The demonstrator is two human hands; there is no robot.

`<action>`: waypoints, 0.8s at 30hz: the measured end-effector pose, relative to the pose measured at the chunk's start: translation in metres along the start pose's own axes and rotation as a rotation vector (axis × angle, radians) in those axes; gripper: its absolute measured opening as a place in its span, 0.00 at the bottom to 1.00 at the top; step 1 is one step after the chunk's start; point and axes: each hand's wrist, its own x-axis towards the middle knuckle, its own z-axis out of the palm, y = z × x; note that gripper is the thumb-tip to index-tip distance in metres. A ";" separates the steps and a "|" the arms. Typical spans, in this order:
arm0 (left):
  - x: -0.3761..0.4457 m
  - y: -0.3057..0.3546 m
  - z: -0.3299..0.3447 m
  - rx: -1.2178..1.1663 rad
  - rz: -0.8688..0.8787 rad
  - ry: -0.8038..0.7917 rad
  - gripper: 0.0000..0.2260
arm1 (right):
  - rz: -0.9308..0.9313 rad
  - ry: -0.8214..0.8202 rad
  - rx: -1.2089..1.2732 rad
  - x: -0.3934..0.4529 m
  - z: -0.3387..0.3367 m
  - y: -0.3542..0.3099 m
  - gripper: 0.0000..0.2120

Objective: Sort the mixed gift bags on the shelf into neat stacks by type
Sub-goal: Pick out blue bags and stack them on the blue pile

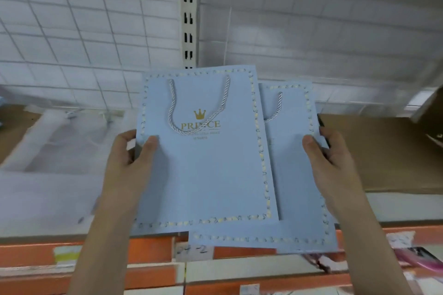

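Two flat light-blue gift bags lie overlapped above the shelf edge. The top bag (pixel 208 170) shows a gold crown, the word PRINCE and a silver rope handle. The second bag (pixel 294 175) sticks out from under it to the right and lower. My left hand (pixel 129 158) grips the top bag's left edge, thumb on its face. My right hand (pixel 333 160) holds the second bag's right edge, thumb on top, fingers behind.
A blurred pile of clear plastic wrapping (pixel 52 151) lies on the shelf at the left. Brown cardboard (pixel 383 155) lies on the right. An orange shelf rail (pixel 148 249) with a paper label runs below. White wire grid backs the shelf.
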 end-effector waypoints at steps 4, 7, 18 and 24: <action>-0.011 -0.001 0.032 0.009 0.041 0.043 0.12 | -0.043 0.064 -0.031 0.031 -0.053 0.014 0.05; -0.016 0.002 0.047 0.015 0.045 0.068 0.13 | -0.015 0.071 -0.041 0.058 -0.083 0.023 0.10; -0.025 0.009 0.035 0.068 0.028 0.164 0.18 | 0.073 -0.024 -0.149 0.097 -0.063 0.060 0.13; -0.025 0.015 0.045 0.086 0.013 0.136 0.18 | 0.041 -0.117 -0.319 0.105 -0.057 0.068 0.29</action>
